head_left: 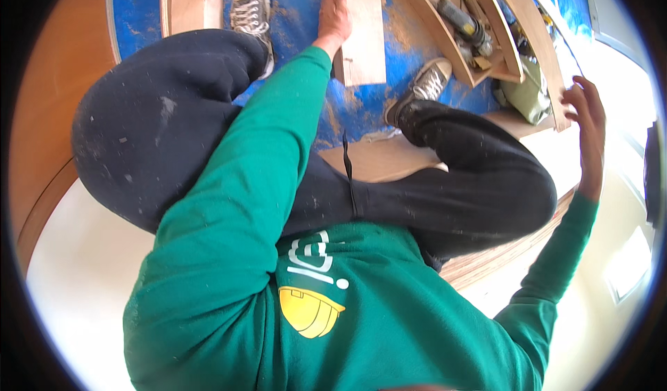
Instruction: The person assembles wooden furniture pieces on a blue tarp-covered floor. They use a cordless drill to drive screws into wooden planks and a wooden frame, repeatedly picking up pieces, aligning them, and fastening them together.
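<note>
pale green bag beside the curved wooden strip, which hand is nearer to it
Right. The right hand is just right of the bag, across the curved wooden strip; the left hand is well to its left, at a plank's left edge.

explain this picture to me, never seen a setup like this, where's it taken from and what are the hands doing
There is no machine here, just a person's bare hands. The one picture comes from a wide fisheye camera on their head, looking down, so straight edges bend near the rim. The left hand is against the left edge of a board; its grip is unclear. The right hand is by a long wooden strip, fingers part-bent; I can't tell if they touch it. Below is a blue sheet with sawdust on it. A tool lies within a wooden frame, near a green bag.
</note>
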`<state>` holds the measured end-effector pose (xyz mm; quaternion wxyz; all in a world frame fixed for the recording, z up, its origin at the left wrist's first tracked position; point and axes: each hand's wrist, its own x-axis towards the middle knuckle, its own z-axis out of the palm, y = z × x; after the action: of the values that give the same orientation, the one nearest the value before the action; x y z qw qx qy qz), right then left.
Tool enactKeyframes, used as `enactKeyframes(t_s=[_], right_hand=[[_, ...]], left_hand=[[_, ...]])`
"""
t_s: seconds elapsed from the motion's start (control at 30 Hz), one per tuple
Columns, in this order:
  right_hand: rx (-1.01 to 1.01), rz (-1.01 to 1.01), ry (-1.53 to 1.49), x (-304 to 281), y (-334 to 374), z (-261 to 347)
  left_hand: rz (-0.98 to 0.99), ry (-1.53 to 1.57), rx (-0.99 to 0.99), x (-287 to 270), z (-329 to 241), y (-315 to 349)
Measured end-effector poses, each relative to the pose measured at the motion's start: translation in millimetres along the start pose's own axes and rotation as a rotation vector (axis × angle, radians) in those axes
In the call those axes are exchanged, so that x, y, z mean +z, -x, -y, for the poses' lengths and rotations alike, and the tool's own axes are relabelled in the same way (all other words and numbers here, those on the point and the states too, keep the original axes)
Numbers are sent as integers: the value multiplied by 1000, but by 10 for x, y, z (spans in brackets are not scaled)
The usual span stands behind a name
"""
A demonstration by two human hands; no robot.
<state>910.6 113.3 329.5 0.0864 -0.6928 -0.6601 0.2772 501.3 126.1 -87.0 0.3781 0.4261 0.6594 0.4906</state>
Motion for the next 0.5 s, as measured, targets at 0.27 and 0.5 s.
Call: enactKeyframes(t_s=[0.27,0.5], right_hand=[[463,-867,-712,1623,2866,-997],[614,-238,-803,3372,2171,60]], left_hand=[[-36,-28,69,15,107,-88],[80,129,130,-95,338,-203]])
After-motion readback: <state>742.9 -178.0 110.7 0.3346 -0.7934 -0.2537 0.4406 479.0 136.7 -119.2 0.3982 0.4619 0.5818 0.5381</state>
